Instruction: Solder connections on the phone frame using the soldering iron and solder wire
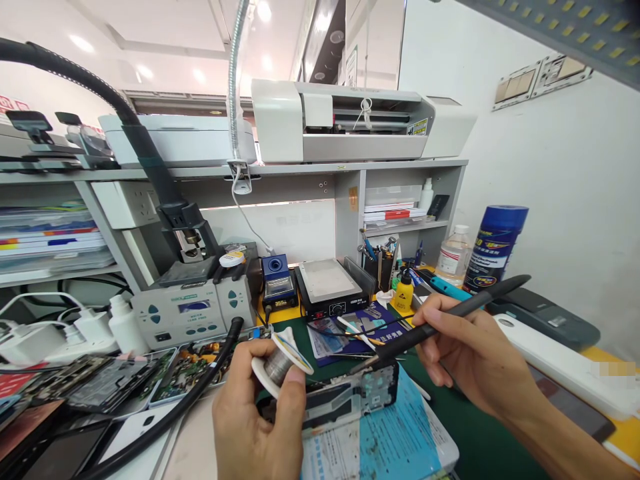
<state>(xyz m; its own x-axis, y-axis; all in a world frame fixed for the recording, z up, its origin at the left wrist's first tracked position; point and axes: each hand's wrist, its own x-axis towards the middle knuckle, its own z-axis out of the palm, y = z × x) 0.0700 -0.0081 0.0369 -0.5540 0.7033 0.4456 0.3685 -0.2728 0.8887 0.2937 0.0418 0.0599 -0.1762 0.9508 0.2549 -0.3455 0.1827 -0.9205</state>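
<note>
My left hand (263,420) is closed around a white spool of solder wire (280,363), thumb on its rim. My right hand (467,347) grips a long black pen-shaped tool (420,333) like a pen; its exact kind is unclear. Its narrow greyish tip points down and left, close to the upper edge of an opened phone frame (345,400); whether they touch I cannot tell. That frame sits on a blue and white printed pad (395,433), and my left hand hides its left end.
Left are a grey rework station (195,310) with a black hose (200,393), and several phone parts (100,380). Behind stand a blue soldering station (279,287), a hot plate (330,283) and a yellow bottle (404,292). A blue spray can (495,247) stands right.
</note>
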